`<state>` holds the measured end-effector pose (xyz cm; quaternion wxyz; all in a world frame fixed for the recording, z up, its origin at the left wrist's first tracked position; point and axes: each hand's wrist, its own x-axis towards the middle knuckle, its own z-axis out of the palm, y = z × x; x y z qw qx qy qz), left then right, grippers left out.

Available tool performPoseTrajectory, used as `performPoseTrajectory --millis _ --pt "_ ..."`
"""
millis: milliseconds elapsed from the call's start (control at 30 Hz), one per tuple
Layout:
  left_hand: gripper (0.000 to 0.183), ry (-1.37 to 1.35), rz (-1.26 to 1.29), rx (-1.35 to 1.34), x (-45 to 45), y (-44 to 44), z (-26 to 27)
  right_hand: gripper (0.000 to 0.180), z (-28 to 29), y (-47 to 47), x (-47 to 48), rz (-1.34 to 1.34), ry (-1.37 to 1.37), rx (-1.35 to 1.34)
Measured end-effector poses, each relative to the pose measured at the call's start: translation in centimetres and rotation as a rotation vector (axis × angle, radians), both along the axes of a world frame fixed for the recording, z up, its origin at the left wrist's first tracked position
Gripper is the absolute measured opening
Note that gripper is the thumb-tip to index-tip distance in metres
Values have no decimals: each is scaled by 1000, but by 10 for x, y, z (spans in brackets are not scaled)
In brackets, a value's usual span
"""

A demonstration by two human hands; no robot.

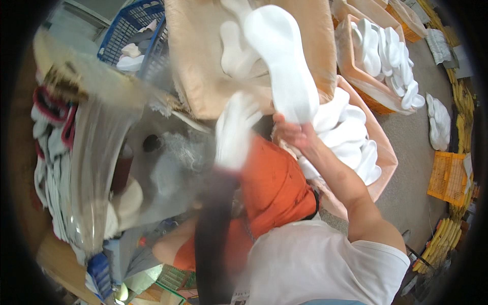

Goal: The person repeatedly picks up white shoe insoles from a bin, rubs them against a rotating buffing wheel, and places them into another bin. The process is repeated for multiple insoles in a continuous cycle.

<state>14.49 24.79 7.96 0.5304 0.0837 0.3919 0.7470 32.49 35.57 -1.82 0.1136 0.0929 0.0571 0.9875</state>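
A large white foam shoe insole (pixel 284 57) stands out in front of me. My bare right hand (pixel 291 131) grips it at its lower end. To the left of it is my left hand (pixel 234 129), in a white glove below a dark sleeve. The glove is blurred by motion; its fingers are extended and nothing shows in them. Beyond the hands lies a bin lined with peach cloth (pixel 202 68), with a few pale insoles (pixel 232 49) inside. Beside my right forearm, white insoles (pixel 343 133) are heaped in another peach-lined container (pixel 385 164).
A machine with a clear plastic guard (pixel 91 171) and a dusty grey surface (pixel 160 190) stands at my left, near hanging gloves (pixel 49 171). A blue plastic crate (pixel 118 42) holds foam pieces. At right are a lined crate of insoles (pixel 345 57) and an orange crate (pixel 444 177).
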Motion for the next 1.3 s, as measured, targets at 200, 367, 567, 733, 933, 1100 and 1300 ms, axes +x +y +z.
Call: performPoseTrajectory --millis 200,367,567,733,933,1100,1300 --pt "35 55 -161 49 61 10 33 67 98 -53 83 -420 -1198 567" --pt "34 112 -242 13 109 -8 54 69 144 -48 130 -372 -1170 1131" --pt "49 -207 -374 86 105 -18 41 67 150 -83 149 -671 -1293 948" --pt "55 907 -263 119 118 -24 47 57 171 -71 178 -580 -1517 883" --pt "55 1717 -26 298 71 -55 124 41 224 -53 90 -298 -1109 1310" --pt "68 1126 80 -378 7 -134 130 55 230 -137 -48 -612 -636 1186" --pt "75 394 517 -457 -31 -192 34 57 139 -179 -145 -357 -747 1407"
